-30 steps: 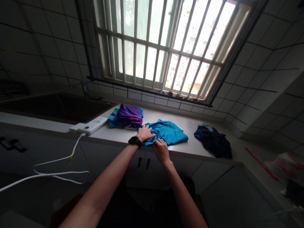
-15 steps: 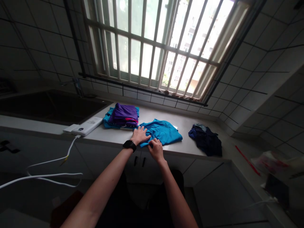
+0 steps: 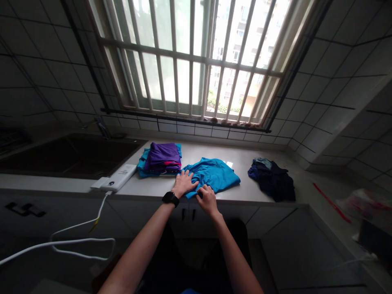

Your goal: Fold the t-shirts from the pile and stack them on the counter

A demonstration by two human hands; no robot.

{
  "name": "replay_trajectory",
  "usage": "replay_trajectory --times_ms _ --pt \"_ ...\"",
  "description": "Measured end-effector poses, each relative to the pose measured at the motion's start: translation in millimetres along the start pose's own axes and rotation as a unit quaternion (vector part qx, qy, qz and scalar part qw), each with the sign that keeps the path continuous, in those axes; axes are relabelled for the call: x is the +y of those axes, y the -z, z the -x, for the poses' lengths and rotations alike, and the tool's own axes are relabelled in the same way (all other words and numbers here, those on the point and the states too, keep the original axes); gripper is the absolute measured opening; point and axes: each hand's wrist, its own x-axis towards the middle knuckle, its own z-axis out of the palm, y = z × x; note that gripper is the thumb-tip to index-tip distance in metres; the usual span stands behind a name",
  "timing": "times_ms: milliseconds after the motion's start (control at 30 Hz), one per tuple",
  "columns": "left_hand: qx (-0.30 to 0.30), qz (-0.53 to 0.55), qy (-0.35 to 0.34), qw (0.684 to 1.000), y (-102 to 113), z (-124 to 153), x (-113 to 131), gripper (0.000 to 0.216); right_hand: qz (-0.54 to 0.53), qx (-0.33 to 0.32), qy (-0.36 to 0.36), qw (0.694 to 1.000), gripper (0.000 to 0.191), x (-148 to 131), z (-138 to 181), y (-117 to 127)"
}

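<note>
A bright blue shirt (image 3: 216, 173) lies spread on the pale countertop (image 3: 239, 192) below the barred window. My left hand (image 3: 183, 182), with a black watch on the wrist, presses flat on the shirt's left part, fingers spread. My right hand (image 3: 207, 199) pinches the shirt's near edge at the counter's front. Just left of the shirt sits a folded stack (image 3: 161, 158), purple cloth on top of teal.
A dark navy heap of clothes (image 3: 273, 182) lies at the right of the counter. A white power bank (image 3: 119, 183) with a white cable (image 3: 76, 241) sits at the left, beside a dark sink (image 3: 61, 153). A red strip (image 3: 330, 201) lies on the right side ledge.
The view has shifted slightly. My hands stay on the blue shirt in nearly the same pose.
</note>
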Motion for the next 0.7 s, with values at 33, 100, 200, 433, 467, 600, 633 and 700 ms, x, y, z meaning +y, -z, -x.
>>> replay_trajectory --times_ms 33,100,200,433,467,600,633,700 --pt "0.002 0.0 -0.001 1.0 0 0 0 0.065 -0.001 0.002 -0.001 1.0 0.006 -1 0 -2" --pt "0.006 -0.002 -0.003 1.0 1 1 -1 0.064 -0.006 0.005 0.006 1.0 0.006 1 -1 -3" --pt "0.008 -0.013 0.007 1.0 7 7 1 0.057 -0.027 0.003 0.033 0.999 0.011 15 0 7" --pt "0.01 0.029 -0.098 0.995 8 54 -5 0.047 -0.139 0.027 0.031 0.989 0.021 87 47 60" --pt "0.022 0.053 -0.145 0.988 0 60 -9 0.051 -0.156 0.026 0.027 0.987 0.021 92 56 63" --pt "0.069 0.083 -0.276 0.955 -40 69 -29 0.077 -0.203 0.017 -0.002 0.979 0.021 91 79 66" --pt "0.082 0.084 -0.285 0.951 -48 68 -34 0.069 -0.211 0.017 -0.008 0.977 0.02 88 81 66" --pt "0.105 0.1 -0.283 0.948 -52 67 -43 0.056 -0.229 0.021 -0.014 0.973 0.021 82 82 68"
